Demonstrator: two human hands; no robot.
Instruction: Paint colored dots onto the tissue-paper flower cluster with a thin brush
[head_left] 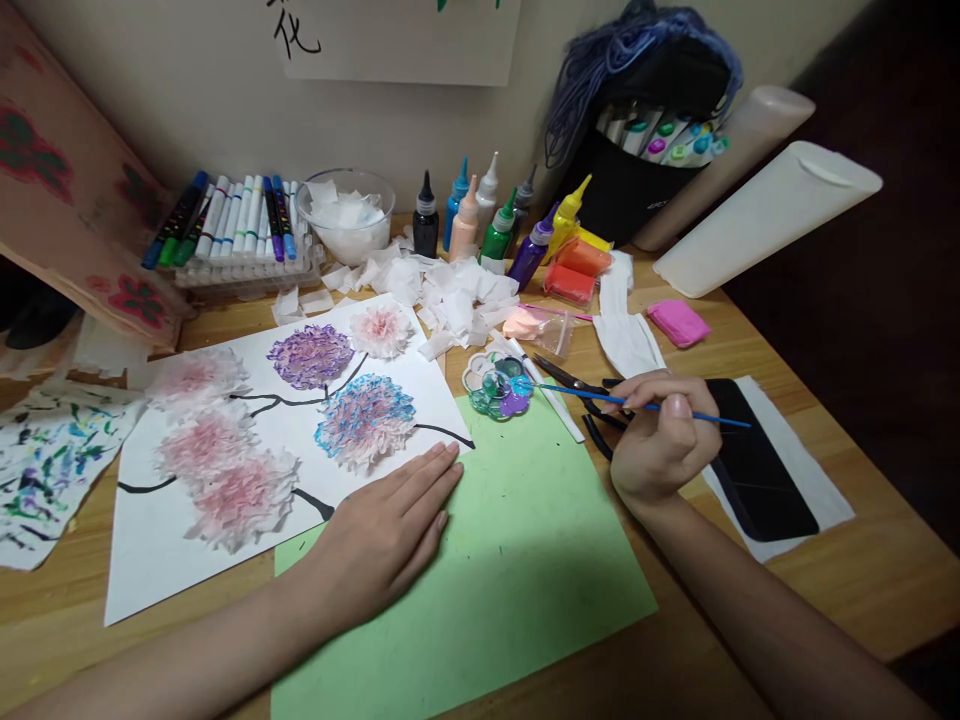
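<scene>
My right hand [666, 432] pinches a thin blue paintbrush [581, 393], its tip at the blue well of a flower-shaped paint palette [491, 385]. The palette's wells hold green, blue, purple and pale paint. My left hand [397, 515] lies flat, fingers stretched out, on the lower right edge of a white sheet [300, 420] and on the green paper [480, 600]. Fluffy tissue-paper flowers stand out from the sheet along black painted branches. One flower [364, 420] near my left fingers has blue-tipped petals; another [310, 357] is purple-tipped, and several are pink.
Behind the sheet lie torn white tissue pieces [442, 290], a glass bowl [346, 212], several paint bottles [497, 225] and markers [232, 215]. Scissors [577, 382] rest beside the palette. A black phone [761, 470] lies right of my right hand; a paint-smeared tissue [56, 460] is far left.
</scene>
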